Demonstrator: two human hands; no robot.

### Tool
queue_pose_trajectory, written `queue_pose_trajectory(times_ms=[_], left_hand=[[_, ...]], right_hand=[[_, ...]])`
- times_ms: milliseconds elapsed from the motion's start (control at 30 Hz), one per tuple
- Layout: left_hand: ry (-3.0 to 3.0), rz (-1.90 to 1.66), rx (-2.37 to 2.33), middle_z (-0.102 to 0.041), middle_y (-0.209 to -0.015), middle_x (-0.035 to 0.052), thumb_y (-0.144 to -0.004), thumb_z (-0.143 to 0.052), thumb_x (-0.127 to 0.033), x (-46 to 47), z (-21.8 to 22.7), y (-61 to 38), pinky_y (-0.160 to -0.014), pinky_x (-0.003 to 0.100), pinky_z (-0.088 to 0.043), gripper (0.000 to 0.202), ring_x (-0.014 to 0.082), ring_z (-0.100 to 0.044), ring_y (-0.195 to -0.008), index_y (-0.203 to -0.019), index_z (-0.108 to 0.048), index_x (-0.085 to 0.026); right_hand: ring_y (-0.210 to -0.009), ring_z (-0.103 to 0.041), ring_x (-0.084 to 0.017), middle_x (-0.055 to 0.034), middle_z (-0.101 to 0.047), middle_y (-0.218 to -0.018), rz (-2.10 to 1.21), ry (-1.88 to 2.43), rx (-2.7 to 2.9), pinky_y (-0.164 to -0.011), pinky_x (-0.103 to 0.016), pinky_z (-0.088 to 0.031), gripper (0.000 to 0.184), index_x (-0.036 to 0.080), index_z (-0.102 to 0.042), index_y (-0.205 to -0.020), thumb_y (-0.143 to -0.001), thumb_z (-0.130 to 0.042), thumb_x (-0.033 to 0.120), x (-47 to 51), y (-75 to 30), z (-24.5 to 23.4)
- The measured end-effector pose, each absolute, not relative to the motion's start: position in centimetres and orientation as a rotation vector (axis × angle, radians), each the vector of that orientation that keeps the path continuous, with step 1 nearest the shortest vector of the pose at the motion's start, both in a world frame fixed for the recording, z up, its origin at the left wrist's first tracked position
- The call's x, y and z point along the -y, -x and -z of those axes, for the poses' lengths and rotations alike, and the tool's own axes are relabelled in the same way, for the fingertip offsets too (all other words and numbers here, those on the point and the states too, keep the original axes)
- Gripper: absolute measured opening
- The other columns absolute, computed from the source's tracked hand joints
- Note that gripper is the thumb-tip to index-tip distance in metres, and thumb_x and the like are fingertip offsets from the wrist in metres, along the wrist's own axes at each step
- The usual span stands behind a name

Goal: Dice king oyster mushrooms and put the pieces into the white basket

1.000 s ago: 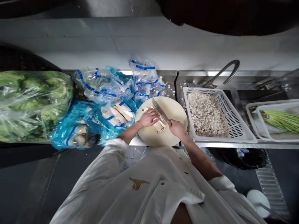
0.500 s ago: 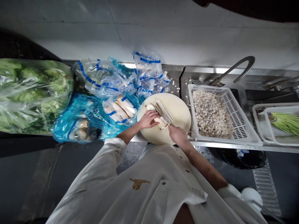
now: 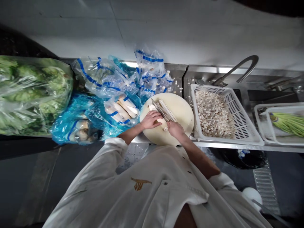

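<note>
On a round, cream-coloured cutting board [image 3: 184, 109], my left hand [image 3: 152, 119] holds down a pale king oyster mushroom [image 3: 163, 123], its fingers bent over the top. My right hand [image 3: 175, 129] grips a kitchen knife [image 3: 157, 106]; the handle is hidden in my fist. The blade points away from me and lies along the mushroom's right side. Beyond the blade, long mushroom slices [image 3: 168, 109] lie together on the board. Left of the board, whole mushrooms [image 3: 128, 106] sit in clear plastic with blue stripes.
A white perforated basket [image 3: 242, 106] of diced mushroom stands right of the board, below a curved tap [image 3: 249, 66]. Farther right, a white basket [image 3: 268, 114] holds green stalks. Crumpled plastic bags [image 3: 104, 79] and a large bag of leafy greens [image 3: 35, 95] occupy the left.
The knife and my right hand have moved away from me and slightly left, so more blade shows beside the mushroom. My left hand stays on the mushroom. The view has shifted slightly.
</note>
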State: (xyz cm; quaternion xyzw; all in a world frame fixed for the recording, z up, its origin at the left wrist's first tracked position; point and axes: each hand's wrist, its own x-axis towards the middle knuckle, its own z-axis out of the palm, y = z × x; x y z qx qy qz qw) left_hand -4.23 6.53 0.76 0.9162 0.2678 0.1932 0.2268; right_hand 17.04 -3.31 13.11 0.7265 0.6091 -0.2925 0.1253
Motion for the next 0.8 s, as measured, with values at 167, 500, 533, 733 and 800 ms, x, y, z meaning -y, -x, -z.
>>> queue_pose_trajectory(times_ms=[167, 500, 533, 733, 800], left_hand=[[-2.511, -0.545, -0.715, -0.066, -0.139, 0.0117, -0.100, -0.063, -0.062, -6.4, -0.9, 4.4, -0.121, 0.055, -0.042, 0.048, 0.0322, -0.054, -0.137, -0.134, -0.070, -0.028], [-2.515, -0.598, -0.727, -0.066, -0.141, 0.0107, -0.100, -0.063, -0.064, -6.1, -0.7, 4.3, -0.121, 0.053, -0.042, 0.050, 0.0312, -0.055, -0.136, -0.131, -0.071, -0.026], [-2.519, -0.599, -0.747, -0.066, -0.141, 0.0108, -0.100, -0.063, -0.064, -5.9, -0.8, 4.3, -0.120, 0.053, -0.042, 0.050, 0.0316, -0.055, -0.137, -0.131, -0.071, -0.026], [-2.480, -0.635, -0.869, -0.066, -0.136, 0.0116, -0.099, -0.064, -0.063, -4.8, -0.5, 4.4, -0.120, 0.053, -0.042, 0.050, 0.0331, -0.052, -0.139, -0.133, -0.070, -0.027], [-2.453, -0.627, -0.862, -0.065, -0.138, 0.0114, -0.099, -0.065, -0.063, -4.8, -0.4, 4.3, -0.121, 0.054, -0.041, 0.050, 0.0331, -0.052, -0.139, -0.134, -0.070, -0.028]], right_hand=[[-0.109, -0.074, -0.028, -0.0170, -0.078, -0.115, 0.746, -2.136, -1.867, -0.094, -0.034, -0.050, 0.052, 0.020, -0.067, -0.127, -0.115, -0.025, 0.047, 4.1, -17.9, -14.4], [-0.115, -0.072, -0.026, -0.0174, -0.076, -0.124, 0.818, -2.128, -1.790, -0.097, -0.033, -0.049, 0.052, 0.018, -0.066, -0.133, -0.115, -0.026, 0.046, 3.1, -16.8, -13.1], [-0.114, -0.073, -0.027, -0.0171, -0.077, -0.122, 0.793, -2.131, -1.810, -0.097, -0.033, -0.049, 0.052, 0.018, -0.067, -0.130, -0.115, -0.026, 0.047, 3.2, -17.1, -13.6], [-0.104, -0.075, -0.027, -0.0164, -0.078, -0.111, 0.756, -2.125, -1.836, -0.092, -0.033, -0.049, 0.054, 0.020, -0.068, -0.126, -0.115, -0.024, 0.050, 6.2, -17.9, -15.2], [-0.104, -0.075, -0.027, -0.0163, -0.078, -0.111, 0.803, -2.112, -1.793, -0.091, -0.033, -0.050, 0.053, 0.020, -0.067, -0.129, -0.115, -0.025, 0.049, 6.2, -17.3, -14.2]])
